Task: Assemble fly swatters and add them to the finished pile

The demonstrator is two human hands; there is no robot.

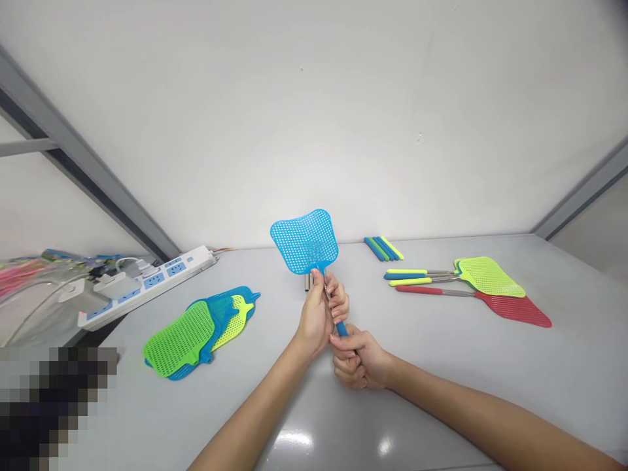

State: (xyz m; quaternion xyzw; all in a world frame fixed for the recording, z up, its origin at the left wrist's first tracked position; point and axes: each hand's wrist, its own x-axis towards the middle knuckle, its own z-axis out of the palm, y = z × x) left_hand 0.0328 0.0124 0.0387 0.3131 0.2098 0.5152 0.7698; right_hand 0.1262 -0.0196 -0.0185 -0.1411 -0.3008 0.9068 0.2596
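A blue fly swatter stands tilted up in front of me, its perforated head away from me. My left hand is closed around the metal shaft just below the head. Lower down, my right hand grips the blue handle, most of which is hidden in the fist. Just behind my left hand, short metal tubes show on the table, partly covered by the hand and the swatter head.
Loose swatter heads in green, blue and yellow lie overlapping at left. Several handle sleeves lie near the wall. Whole swatters, yellow and red among them, are piled at right. A power strip with plugs runs along the left edge.
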